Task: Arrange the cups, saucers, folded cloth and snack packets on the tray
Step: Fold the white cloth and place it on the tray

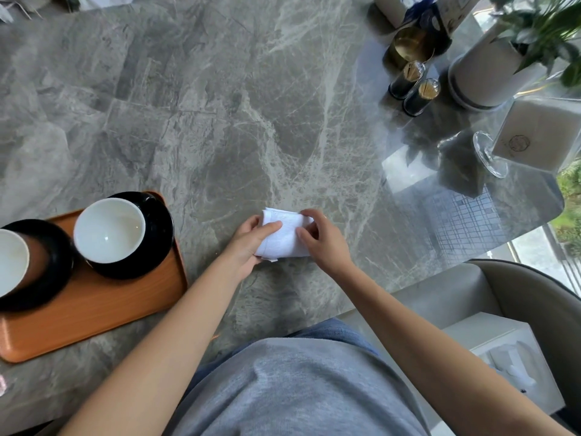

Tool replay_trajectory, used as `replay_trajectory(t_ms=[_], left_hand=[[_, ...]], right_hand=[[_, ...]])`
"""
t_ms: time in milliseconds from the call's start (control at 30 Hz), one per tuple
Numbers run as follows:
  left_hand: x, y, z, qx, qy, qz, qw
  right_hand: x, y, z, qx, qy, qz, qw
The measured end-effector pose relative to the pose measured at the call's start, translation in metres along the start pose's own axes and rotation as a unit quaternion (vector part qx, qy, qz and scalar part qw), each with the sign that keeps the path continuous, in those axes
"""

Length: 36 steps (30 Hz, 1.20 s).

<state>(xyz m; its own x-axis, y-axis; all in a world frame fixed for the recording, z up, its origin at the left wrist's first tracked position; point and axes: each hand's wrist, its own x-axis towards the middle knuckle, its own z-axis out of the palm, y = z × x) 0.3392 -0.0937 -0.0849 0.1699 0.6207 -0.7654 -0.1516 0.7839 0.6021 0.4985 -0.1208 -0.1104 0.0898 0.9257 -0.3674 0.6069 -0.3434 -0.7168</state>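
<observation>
Two cups (110, 229) on saucers (143, 247) are already set on the tray (103, 306). The cloth (284, 237), pinched by left hand (248, 243) and right hand (323, 240), is held on the table (220, 121) beside it. No snack packets are seen.

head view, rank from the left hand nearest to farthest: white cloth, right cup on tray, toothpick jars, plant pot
1. white cloth, gripped by the left hand, centre
2. right cup, on the tray, left side
3. toothpick jars, far right
4. plant pot, farther right, behind the jars
</observation>
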Motion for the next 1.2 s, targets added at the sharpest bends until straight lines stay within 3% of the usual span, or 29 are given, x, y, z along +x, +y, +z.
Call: replay_trajectory(t_ms=[200,333,500,600,700,933,1067,1200], left_hand=[[-0.011,-0.001,-0.008,0.026,0.019,0.070,0.997],[-0.025,0.002,-0.024,0.016,0.012,0.104,0.994],[-0.051,0.010,-0.064,-0.042,-0.020,0.122,0.991],[-0.066,0.011,-0.095,-0.054,-0.046,0.117,0.991],[-0.082,0.008,-0.128,-0.069,-0.052,0.108,0.990],[-0.105,-0.005,-0.213,-0.010,0.006,0.073,0.997],[-0.105,-0.018,-0.251,0.049,0.068,0.058,0.995],[-0.096,-0.029,-0.272,0.134,0.107,0.079,0.982]], right_hand=[[-0.002,0.002,0.001,0.012,0.030,-0.017,0.999],[-0.005,-0.006,0.006,0.112,0.039,0.050,0.992],[-0.022,-0.030,0.020,0.384,-0.065,0.176,0.904],[-0.034,-0.041,0.041,0.443,-0.162,0.223,0.853],[-0.044,-0.058,0.067,0.467,-0.181,0.231,0.834],[-0.067,-0.098,0.133,0.420,-0.099,0.163,0.887],[-0.078,-0.116,0.170,0.305,-0.033,0.104,0.946],[-0.080,-0.127,0.200,0.202,0.053,0.028,0.978]])
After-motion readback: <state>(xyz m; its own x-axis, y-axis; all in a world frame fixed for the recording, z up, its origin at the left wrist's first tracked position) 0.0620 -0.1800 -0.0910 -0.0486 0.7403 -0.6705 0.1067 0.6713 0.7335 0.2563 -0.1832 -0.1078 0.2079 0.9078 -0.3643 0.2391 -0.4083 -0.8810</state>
